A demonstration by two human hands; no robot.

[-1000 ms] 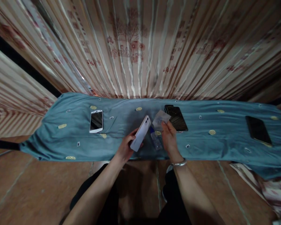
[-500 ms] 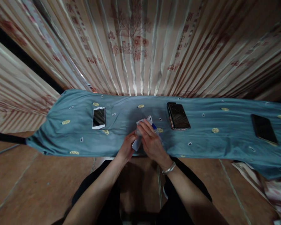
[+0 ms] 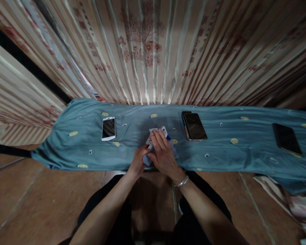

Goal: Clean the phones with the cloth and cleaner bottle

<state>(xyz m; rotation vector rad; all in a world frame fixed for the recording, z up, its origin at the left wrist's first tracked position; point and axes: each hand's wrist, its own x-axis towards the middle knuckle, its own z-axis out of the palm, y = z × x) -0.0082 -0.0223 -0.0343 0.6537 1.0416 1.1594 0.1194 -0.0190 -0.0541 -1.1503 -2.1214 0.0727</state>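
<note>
in the head view, the left hand [image 3: 138, 161] grips the lower end of a white phone [image 3: 163, 130], fingers curled around its edge, holding it tilted above the near side of the blue cloth [image 3: 232, 154]. the right hand [image 3: 164, 152] lies flat over the phone with a pale wipe [image 3: 151, 133] pressed under its fingers, so most of the phone is covered; only its top corner and a bit of its lower end peek out. a silver bracelet [image 3: 182, 182] sits on the right wrist. just beside the right hand, on the cloth, a small clear bottle with a blue cap [image 3: 171, 143] lies mostly hidden behind the hand.

the blue cloth spreads across the floor in front of a striped curtain [image 3: 153, 51], dotted with small yellow and white patterns. to the left, well apart from the hands, a white-framed smartphone [image 3: 108, 128] lies face up. to the right of the hands, a dark smartphone [image 3: 194, 126] lies on the cloth with another dark edge showing just beneath it; whether that is a second phone cannot be told. far right, a black smartphone [image 3: 287, 138] lies near the cloth's end. the person's dark trouser legs [image 3: 109, 204] rest on the brown tiled floor [image 3: 40, 200].
</note>
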